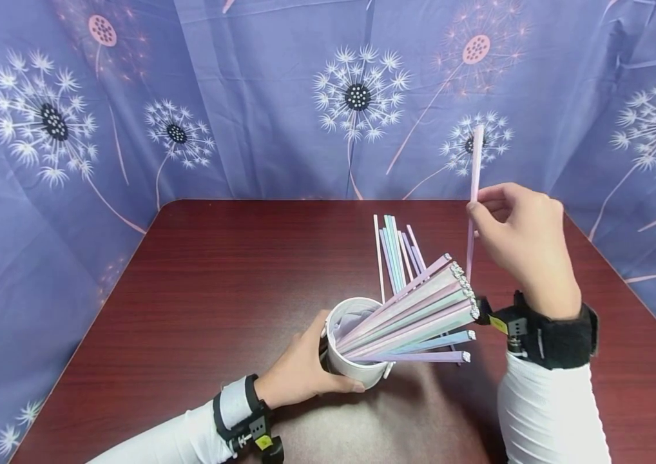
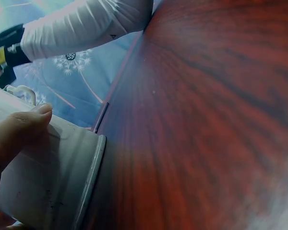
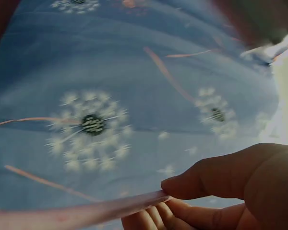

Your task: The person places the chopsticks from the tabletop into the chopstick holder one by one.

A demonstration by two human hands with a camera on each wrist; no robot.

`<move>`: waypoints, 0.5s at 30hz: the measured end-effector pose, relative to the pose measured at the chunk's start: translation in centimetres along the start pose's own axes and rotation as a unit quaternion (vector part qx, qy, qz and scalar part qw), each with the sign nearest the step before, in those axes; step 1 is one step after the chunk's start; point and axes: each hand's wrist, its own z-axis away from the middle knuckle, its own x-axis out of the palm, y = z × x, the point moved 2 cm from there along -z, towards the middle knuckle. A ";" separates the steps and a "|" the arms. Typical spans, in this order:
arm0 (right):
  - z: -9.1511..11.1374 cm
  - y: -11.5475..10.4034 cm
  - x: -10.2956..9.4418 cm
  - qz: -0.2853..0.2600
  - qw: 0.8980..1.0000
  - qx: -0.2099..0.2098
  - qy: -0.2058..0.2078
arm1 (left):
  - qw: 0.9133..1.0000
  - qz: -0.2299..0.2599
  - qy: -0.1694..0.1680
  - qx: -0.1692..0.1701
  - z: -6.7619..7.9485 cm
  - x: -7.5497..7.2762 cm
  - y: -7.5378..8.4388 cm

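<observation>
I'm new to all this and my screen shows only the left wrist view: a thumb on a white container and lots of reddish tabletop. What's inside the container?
Observer: From the head view, the white container holds a bundle of pastel sticks that lean out over its rim.
Visitor: Lovely! I see another arm with a black wristband, but hardly any hand. What is that hand up to?
Observer: The right hand pinches a single pale pink stick between thumb and fingers, nearly upright.
Visitor: Are there any more sticks outside the container?
Observer: Yes, a loose group of sticks lies on the table, beyond the container as the person sees it.
</observation>
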 end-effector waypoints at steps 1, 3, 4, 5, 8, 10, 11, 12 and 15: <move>0.3 -0.4 -0.4 -0.002 1.000 0.002 0.013 | 1.000 -0.001 0.001 -0.002 0.0 0.0 0.0; 0.9 -1.1 -1.3 -0.009 0.999 0.001 0.044 | 1.000 -0.003 0.001 -0.004 0.0 0.0 0.1; 1.3 -1.4 -1.7 -0.016 0.998 -0.002 0.062 | 1.000 -0.003 0.002 -0.007 0.0 0.0 0.1; 1.6 -1.8 -2.1 -0.029 0.996 -0.006 0.081 | 1.000 -0.002 0.002 -0.008 0.0 0.0 0.1; 2.6 -2.9 -3.2 -0.094 0.987 -0.023 0.132 | 1.000 0.000 0.001 -0.011 0.0 0.0 0.2; 3.2 -3.5 -3.8 -0.174 0.971 -0.039 0.159 | 1.000 0.001 0.001 -0.011 0.0 0.1 0.1; 3.5 -3.7 -4.1 -0.219 0.959 -0.050 0.172 | 1.000 0.001 0.001 -0.011 0.0 0.1 0.1; 3.7 -3.9 -4.3 -0.267 0.944 -0.059 0.184 | 1.000 0.000 0.001 -0.011 0.0 0.1 0.1; 4.1 -3.5 -4.7 -0.425 0.873 -0.083 0.222 | 1.000 -0.002 0.002 -0.009 0.0 0.1 0.0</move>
